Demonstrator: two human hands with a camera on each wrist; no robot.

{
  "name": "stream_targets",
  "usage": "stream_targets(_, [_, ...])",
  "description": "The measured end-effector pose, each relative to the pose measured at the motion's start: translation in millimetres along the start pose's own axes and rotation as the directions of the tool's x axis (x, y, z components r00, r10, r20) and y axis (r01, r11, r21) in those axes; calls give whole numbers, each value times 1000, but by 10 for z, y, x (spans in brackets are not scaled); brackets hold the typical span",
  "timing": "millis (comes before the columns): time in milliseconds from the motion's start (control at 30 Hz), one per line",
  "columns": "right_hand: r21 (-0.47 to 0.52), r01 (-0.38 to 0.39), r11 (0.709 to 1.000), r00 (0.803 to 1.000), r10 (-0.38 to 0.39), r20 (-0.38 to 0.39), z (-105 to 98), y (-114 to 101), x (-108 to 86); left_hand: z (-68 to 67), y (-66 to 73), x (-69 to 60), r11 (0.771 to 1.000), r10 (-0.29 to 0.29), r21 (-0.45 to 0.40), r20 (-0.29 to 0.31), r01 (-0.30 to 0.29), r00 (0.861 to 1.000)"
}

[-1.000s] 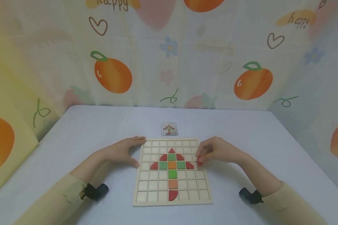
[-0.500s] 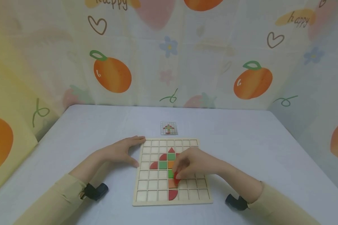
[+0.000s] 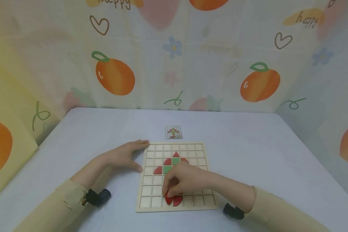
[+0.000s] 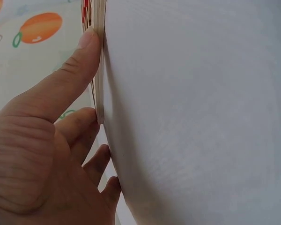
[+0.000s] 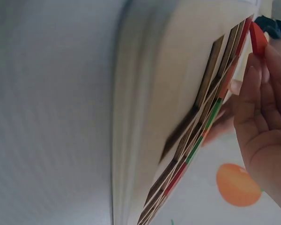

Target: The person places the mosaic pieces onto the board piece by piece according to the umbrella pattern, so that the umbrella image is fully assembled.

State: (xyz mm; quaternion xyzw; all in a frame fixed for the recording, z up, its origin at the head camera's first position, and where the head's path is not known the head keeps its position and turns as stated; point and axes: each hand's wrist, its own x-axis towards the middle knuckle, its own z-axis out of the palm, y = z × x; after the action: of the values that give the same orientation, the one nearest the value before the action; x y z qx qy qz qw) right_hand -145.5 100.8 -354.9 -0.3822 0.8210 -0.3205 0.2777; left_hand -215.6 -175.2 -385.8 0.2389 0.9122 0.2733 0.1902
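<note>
A pale wooden grid board (image 3: 146, 191) lies on the table. My left hand (image 3: 121, 157) rests against its left side, thumb on the edge and fingers spread towards the far corner; in the left wrist view the thumb (image 4: 70, 79) touches the board's edge. My right hand (image 3: 185, 178) pinches a red quarter-circle tile (image 3: 168, 199), held tilted over the front row. Just right of it, another red quarter-circle tile (image 3: 177, 201) lies in its cell. Farther up sit a red triangle tile (image 3: 176, 154) and a green square tile (image 3: 176, 161). My right hand hides the middle tiles.
A small pattern card (image 3: 173, 132) showing a similar coloured figure lies behind the board. White cloth (image 3: 249, 145) covers the table, and a fruit-printed curtain (image 3: 197, 64) hangs behind and at both sides.
My right hand has moved from the board's right edge, leftwards and nearer, to the front row, carrying the red quarter-circle tile. My left hand has stayed in place.
</note>
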Motion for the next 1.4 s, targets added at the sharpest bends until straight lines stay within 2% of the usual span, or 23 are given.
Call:
stream_targets(433, [-77,46,996,999,-44,30,48,-17,15,-8,1,0,1000,2,11,0,-2,1000])
stream_targets(700, [-69,69,995,997,-67,34,62,-8,35,-5,-36,7,1000,11,19,-3,-10,1000])
stream_targets(1067, [-84,95,992,995,-91,46,75,-24,34,-4,-23,-8,1000,-11,25,-5,11,1000])
stream_targets(1233, [-77,96,992,995,-93,34,69,-28,35,-5,-21,-16,1000,-11,28,-4,11,1000])
stream_targets(1400, [-82,55,995,998,-57,-27,23,14,25,-2,-33,-28,1000,0,23,-2,0,1000])
